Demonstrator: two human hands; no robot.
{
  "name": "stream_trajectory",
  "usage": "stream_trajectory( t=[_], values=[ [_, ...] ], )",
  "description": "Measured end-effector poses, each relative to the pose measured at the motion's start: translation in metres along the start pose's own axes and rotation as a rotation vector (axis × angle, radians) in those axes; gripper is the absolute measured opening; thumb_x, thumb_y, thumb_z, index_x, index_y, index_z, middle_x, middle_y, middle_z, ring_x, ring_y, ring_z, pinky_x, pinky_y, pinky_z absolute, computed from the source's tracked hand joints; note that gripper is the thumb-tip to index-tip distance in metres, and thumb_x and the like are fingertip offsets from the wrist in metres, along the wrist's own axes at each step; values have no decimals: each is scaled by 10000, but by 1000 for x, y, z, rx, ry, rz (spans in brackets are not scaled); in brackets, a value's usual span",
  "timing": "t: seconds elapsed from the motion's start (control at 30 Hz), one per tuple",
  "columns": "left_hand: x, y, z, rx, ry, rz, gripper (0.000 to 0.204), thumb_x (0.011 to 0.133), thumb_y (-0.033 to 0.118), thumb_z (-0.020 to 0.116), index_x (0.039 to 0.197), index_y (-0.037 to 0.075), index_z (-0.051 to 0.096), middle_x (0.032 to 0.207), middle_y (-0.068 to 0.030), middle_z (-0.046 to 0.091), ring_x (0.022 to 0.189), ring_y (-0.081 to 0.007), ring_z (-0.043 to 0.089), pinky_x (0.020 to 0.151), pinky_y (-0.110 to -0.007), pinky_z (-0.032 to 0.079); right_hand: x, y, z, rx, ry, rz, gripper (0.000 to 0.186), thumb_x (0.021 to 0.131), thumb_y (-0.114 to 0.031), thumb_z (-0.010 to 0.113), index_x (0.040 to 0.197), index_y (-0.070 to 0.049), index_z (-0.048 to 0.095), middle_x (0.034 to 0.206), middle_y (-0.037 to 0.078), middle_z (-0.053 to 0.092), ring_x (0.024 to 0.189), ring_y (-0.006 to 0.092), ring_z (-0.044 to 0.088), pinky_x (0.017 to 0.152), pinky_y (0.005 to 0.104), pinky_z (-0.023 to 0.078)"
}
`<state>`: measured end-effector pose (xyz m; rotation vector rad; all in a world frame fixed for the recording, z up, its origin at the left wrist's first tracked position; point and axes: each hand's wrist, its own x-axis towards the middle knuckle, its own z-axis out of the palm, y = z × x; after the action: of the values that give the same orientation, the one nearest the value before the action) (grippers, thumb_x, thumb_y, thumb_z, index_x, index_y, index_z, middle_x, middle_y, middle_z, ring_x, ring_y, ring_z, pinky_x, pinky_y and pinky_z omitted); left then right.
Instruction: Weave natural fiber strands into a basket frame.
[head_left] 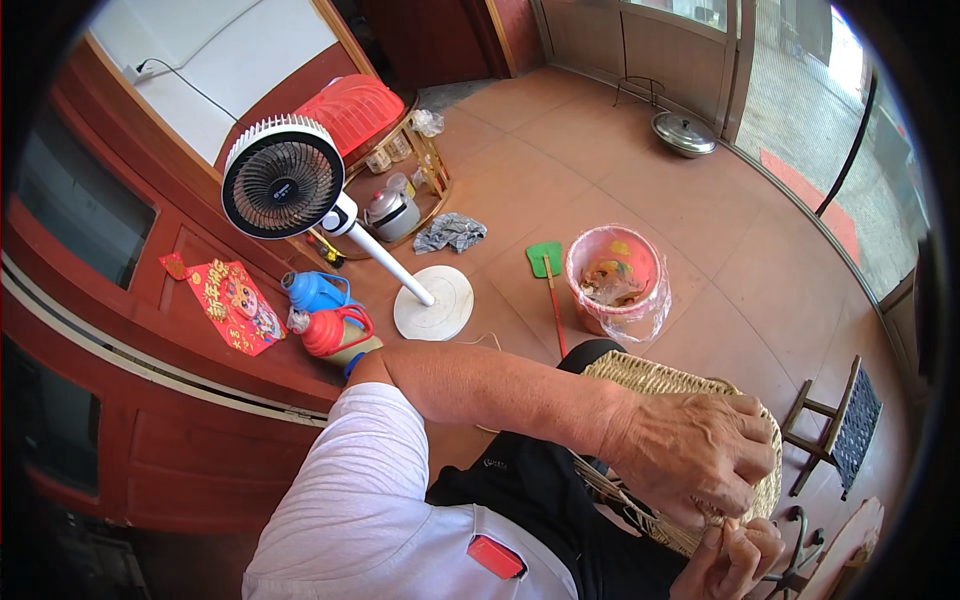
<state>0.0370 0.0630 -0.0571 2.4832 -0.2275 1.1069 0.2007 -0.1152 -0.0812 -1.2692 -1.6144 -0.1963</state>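
A woven straw piece with a braided rim [650, 370], like a basket or seat, rests by my dark-trousered legs. My left hand [705, 455] reaches across to its right part, fingers curled down onto the straw weaving. Just below, my right hand [735, 555] has thumb and fingers pinched on a straw strand at the weave. The two hands' fingertips meet there, and the strand is partly hidden by them.
A white fan [433, 298], two thermoses [330, 335], a green-headed swatter [546, 258] and a lined bucket [620, 300] stand or lie ahead and left. Further off are a rack [430, 160] and a lidded pot [683, 135]. A folding stool [850, 420] lies right.
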Motion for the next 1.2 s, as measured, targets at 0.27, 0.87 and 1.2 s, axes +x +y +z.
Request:
stream_trajectory(
  t=[0.27,0.87,1.2],
  values=[
    [14,-14,-1,-318,-187,-42,169,772,218,848,813,114,721,953,-76,657,1011,-305,632,1018,-485,468,-2,1,-3,10,0,41,270,958,-202,938,1117,-57,774,1045,79,695,922,248,677,802,400,545],
    [5,-16,8,-14,-22,57,179,727,268,854,777,144,736,900,-33,684,989,-278,655,968,-457,474,2,5,0,32,-21,78,255,961,-168,925,1130,-45,780,1035,92,669,891,255,661,794,418,543],
    [0,-13,4,-262,-85,-128,236,771,231,850,974,139,773,1061,-87,662,1130,-351,620,1083,-514,421,-1,12,-7,-11,-27,109,263,970,-158,912,1165,-34,788,1060,99,701,960,271,686,836,436,551]
  ],
)
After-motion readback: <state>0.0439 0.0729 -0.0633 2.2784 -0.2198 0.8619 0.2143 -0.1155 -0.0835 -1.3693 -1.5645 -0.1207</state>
